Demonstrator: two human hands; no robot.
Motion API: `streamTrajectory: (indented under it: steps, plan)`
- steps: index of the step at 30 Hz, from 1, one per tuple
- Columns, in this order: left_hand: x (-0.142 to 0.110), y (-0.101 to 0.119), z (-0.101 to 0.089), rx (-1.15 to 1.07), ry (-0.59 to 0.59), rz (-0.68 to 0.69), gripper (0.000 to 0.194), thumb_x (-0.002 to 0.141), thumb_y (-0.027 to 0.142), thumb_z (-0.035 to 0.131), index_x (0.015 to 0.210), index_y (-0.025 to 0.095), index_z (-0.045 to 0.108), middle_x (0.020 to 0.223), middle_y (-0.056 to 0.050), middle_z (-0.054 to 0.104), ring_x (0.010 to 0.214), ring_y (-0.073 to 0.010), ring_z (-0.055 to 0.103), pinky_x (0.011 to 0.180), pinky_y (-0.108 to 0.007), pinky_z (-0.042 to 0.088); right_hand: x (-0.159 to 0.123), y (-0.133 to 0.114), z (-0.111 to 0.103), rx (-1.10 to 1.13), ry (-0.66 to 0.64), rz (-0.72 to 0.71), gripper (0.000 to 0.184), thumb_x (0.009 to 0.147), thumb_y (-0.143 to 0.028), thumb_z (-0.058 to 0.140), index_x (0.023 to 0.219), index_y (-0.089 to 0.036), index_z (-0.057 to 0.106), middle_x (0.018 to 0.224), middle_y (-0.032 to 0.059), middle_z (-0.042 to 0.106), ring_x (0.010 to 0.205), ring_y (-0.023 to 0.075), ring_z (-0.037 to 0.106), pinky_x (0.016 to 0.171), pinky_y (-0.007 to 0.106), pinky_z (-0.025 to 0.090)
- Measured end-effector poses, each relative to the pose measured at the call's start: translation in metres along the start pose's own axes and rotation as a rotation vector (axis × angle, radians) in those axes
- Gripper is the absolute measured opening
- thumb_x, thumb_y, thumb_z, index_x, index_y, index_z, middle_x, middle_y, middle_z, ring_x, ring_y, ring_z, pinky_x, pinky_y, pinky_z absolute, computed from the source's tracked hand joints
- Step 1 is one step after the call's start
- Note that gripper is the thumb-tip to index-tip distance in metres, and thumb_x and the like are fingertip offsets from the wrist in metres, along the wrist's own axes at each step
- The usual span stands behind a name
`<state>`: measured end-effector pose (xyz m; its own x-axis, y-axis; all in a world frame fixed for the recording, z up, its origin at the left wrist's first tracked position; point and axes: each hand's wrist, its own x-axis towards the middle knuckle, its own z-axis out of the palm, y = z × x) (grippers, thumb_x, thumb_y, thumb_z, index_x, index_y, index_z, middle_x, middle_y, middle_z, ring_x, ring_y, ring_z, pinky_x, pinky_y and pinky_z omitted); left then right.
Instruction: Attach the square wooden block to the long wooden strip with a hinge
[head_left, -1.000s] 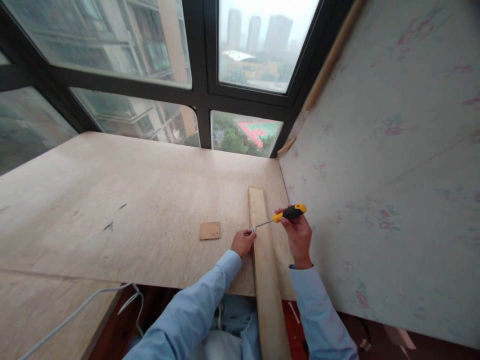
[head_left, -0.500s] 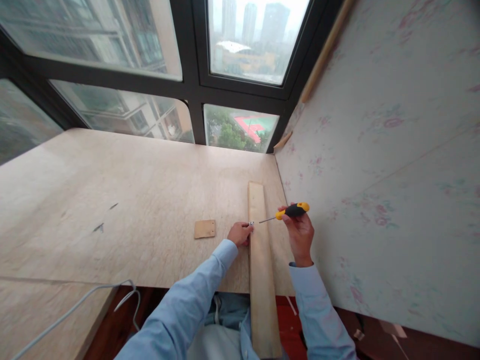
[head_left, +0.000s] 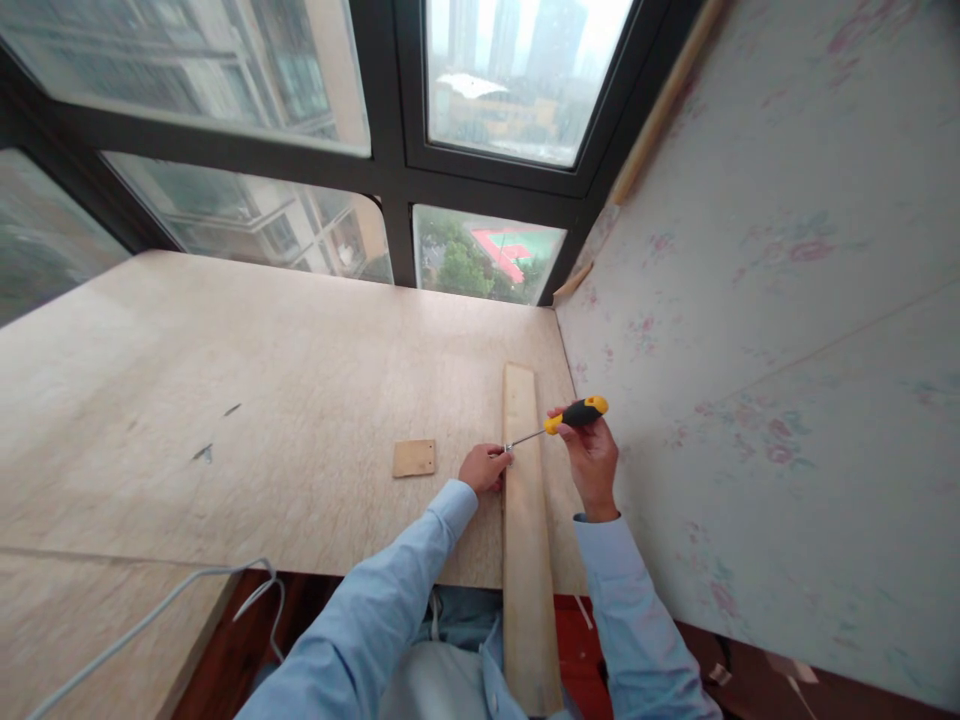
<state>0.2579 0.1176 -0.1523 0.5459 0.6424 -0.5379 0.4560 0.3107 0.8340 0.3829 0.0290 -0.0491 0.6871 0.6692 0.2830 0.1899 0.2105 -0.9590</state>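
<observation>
Holding a yellow-and-black screwdriver (head_left: 577, 413) by the handle in the curled right hand (head_left: 592, 462), with the tip pointed left at a small metal piece (head_left: 508, 449). Pinching that piece in the closed left hand (head_left: 482, 467), beside the left edge of a wooden plank (head_left: 526, 530) overhanging the near edge of the worktop (head_left: 285, 350), right of a small brown board (head_left: 413, 458).

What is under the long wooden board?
The far part of the board lies on the pale tabletop; its near end reaches past the edge. The surface directly beneath is covered, so I cannot see it.
</observation>
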Motion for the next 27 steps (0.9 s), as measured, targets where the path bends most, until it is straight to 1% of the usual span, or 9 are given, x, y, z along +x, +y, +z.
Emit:
streamTrajectory:
  steps: [7, 16, 24, 27]
  plan:
    - [-0.0001, 0.0017, -0.0003, 0.004, -0.001, -0.022, 0.029, 0.081, 0.033, 0.062, 0.102, 0.014, 0.07, 0.08, -0.003, 0.068, 0.048, -0.01, 0.055, 0.047, -0.021, 0.048, -0.0015, 0.008, 0.0015, -0.032, -0.007, 0.009, 0.034, 0.08, -0.037, 0.07, 0.107, -0.02, 0.059, 0.1, 0.0061, 0.071, 0.091, 0.0209, 0.067, 0.086, 0.039, 0.053]
    - [-0.0008, 0.0009, 0.0002, 0.002, 0.006, -0.007, 0.028, 0.08, 0.031, 0.061, 0.1, 0.013, 0.07, 0.078, -0.004, 0.067, 0.049, -0.0113, 0.056, 0.045, -0.021, 0.048, -0.0019, 0.0096, 0.0005, -0.045, 0.001, 0.005, 0.028, 0.08, -0.035, 0.07, 0.103, -0.02, 0.06, 0.099, 0.0061, 0.07, 0.09, 0.0199, 0.067, 0.086, 0.038, 0.053]
    - [-0.0007, 0.0006, -0.0001, 0.003, 0.009, -0.005, 0.029, 0.08, 0.032, 0.062, 0.101, 0.013, 0.07, 0.081, -0.005, 0.068, 0.052, -0.0107, 0.057, 0.044, -0.019, 0.047, -0.005, 0.0087, 0.0004, -0.028, -0.042, 0.005, 0.032, 0.082, -0.035, 0.069, 0.109, -0.021, 0.058, 0.101, 0.006, 0.071, 0.094, 0.021, 0.067, 0.087, 0.039, 0.053]
    - [-0.0018, 0.0021, -0.0002, 0.004, 0.002, -0.002, 0.029, 0.081, 0.031, 0.061, 0.101, 0.012, 0.07, 0.081, -0.005, 0.068, 0.052, -0.0115, 0.057, 0.043, -0.019, 0.046, -0.006, 0.0081, -0.0012, -0.024, -0.088, 0.002, 0.034, 0.082, -0.035, 0.069, 0.111, -0.022, 0.057, 0.101, 0.006, 0.071, 0.095, 0.0207, 0.067, 0.088, 0.039, 0.054]
